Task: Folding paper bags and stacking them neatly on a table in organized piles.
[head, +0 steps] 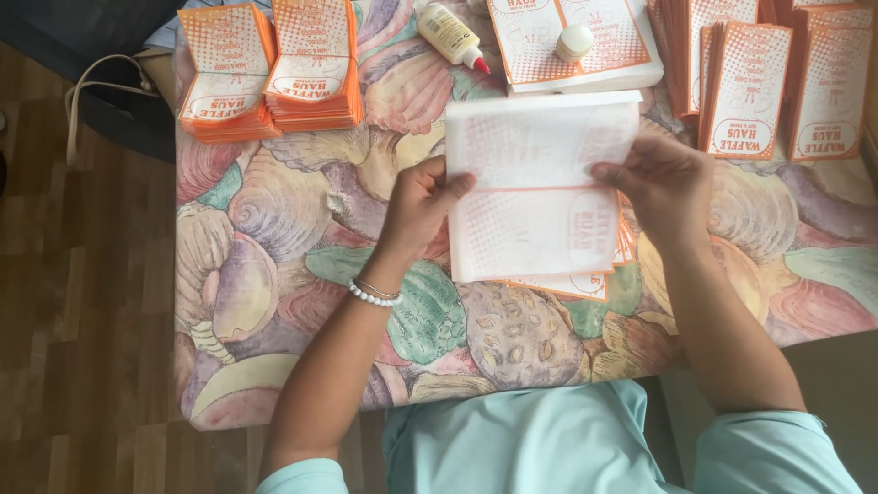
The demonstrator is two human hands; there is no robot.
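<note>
Nearest you, your left hand [422,203] and right hand [660,174] pinch the 2 side edges of a white-and-orange paper sheet [540,187], fingers closed on it, so it stays flat and taut just above the loose sheets [585,282] on the table [302,238]; beyond, a glue bottle [450,35] lies within reach; finished orange stacks [270,64] sit at the far edge, out of the way.

- Soft, even daylight, brightest at the far right; pale paper sheet [540,187] slightly washed out.
- Faint shadows under the hands.
- Mild overall softness.
</note>
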